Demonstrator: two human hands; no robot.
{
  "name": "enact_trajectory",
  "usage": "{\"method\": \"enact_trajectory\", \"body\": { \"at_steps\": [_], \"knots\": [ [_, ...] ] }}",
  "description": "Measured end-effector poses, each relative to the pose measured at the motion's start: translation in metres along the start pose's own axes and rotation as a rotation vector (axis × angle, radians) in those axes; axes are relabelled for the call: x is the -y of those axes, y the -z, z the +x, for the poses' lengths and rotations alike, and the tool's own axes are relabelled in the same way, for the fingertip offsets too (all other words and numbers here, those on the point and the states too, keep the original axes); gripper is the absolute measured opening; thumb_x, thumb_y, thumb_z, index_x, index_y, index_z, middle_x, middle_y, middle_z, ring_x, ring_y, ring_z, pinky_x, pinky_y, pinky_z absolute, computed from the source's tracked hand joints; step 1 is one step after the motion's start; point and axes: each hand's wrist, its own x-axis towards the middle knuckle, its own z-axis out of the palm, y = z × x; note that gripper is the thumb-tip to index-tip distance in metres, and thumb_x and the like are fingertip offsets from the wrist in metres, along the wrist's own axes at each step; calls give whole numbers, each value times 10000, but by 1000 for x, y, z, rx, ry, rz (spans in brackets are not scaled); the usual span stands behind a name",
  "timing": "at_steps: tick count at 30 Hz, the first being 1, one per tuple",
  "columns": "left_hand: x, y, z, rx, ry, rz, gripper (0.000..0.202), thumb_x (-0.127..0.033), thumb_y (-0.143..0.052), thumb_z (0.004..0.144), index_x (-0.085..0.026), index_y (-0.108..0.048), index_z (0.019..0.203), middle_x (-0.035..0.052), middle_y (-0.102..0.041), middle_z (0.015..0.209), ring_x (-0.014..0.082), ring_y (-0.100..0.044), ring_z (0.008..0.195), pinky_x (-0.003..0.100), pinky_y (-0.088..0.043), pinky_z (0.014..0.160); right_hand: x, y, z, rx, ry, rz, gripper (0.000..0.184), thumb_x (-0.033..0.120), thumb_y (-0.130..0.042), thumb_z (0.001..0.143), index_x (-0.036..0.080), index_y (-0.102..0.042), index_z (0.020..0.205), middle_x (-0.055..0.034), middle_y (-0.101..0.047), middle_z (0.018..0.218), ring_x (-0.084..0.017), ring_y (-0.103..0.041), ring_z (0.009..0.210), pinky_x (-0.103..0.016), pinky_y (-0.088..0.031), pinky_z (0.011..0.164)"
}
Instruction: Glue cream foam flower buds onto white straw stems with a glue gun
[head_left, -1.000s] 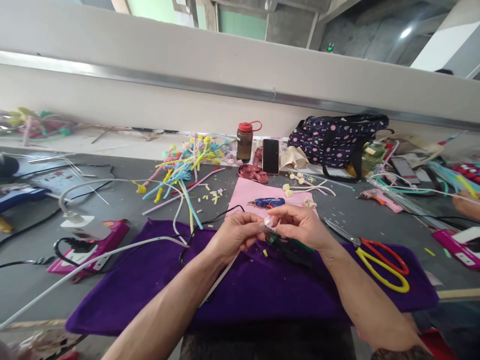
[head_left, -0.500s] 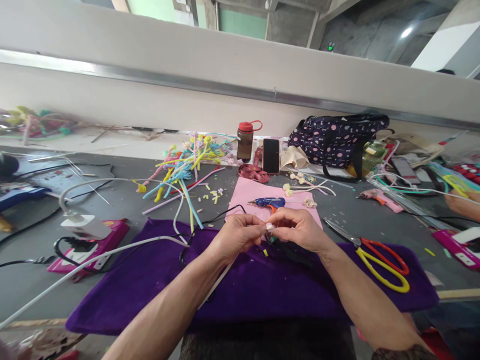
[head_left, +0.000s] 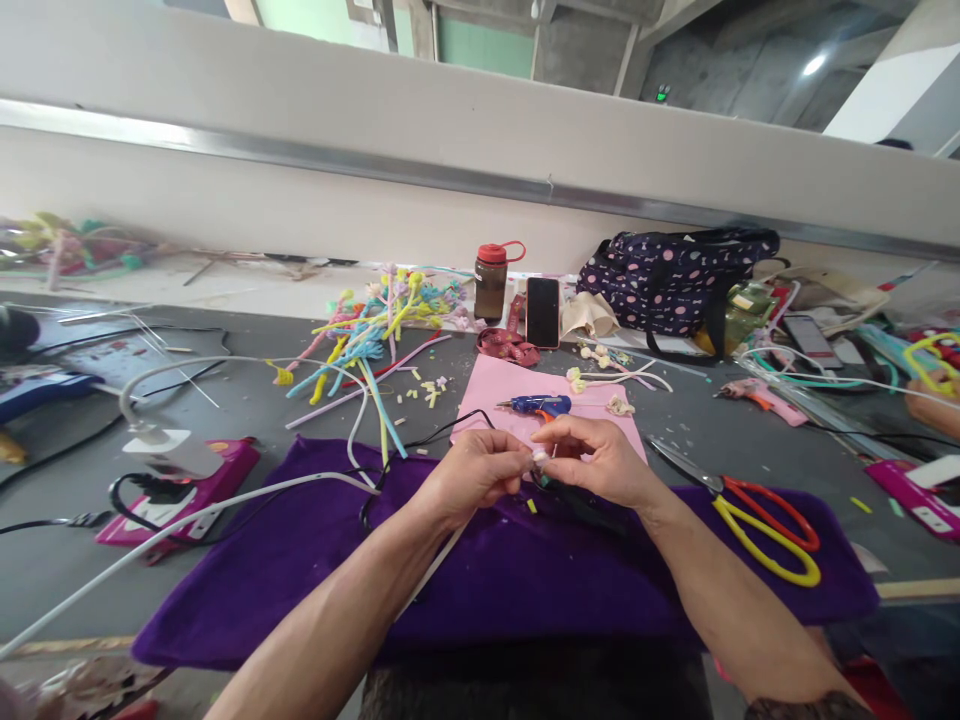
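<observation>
A worker's left hand [head_left: 476, 475] and right hand [head_left: 600, 460] face each other, thumbs and forefingers pinched on a small pale-pink piece [head_left: 539, 456] between the fingertips. Just beyond the fingers, a blue glue gun [head_left: 538, 404] lies on a pink sheet [head_left: 484, 385]; red-and-yellow-handled scissors [head_left: 718, 486] rest to their right, and a purple cloth [head_left: 315, 580] spreads beneath the hands.

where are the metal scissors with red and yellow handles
In the head view, the scissors lie to the right of the person's right hand, handles on the purple cloth, blades on the grey tabletop beside the pink paper sheet.
</observation>
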Motion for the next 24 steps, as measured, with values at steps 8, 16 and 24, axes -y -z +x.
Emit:
{"method": "enact_trajectory", "body": {
  "at_steps": [8,16,24],
  "knots": [
    [-1,0,0,14,11,4,205,-298,-675,646,-125,-566,663,-57,-486,413,3,-270,283,160,-116,318,1,0,-2,-4,5,-68,143,276,-625,768,173,-627,868,-5,-587,702,-100,-517,574,-210,-406,525],
    [-1,0,1,0,-9,35,238,-333,-679,643,-130,-556,662,-57,-486,419,6,-268,282,162,-115,323,1,-1,-1,-7,-11,-93,111,272,-610,768,177,-611,825,-1,-587,677,-107,-518,569,-215,-407,523],
    [-1,-2,0,-25,-36,36,248,-341,-683,648,-128,-563,687,-53,-500,435,4,-270,290,158,-127,322,3,-1,-2,-10,-14,-99,117,235,-609,754,171,-604,853,3,-580,690,-96,-505,559,-206,-400,511]
  ]
}}
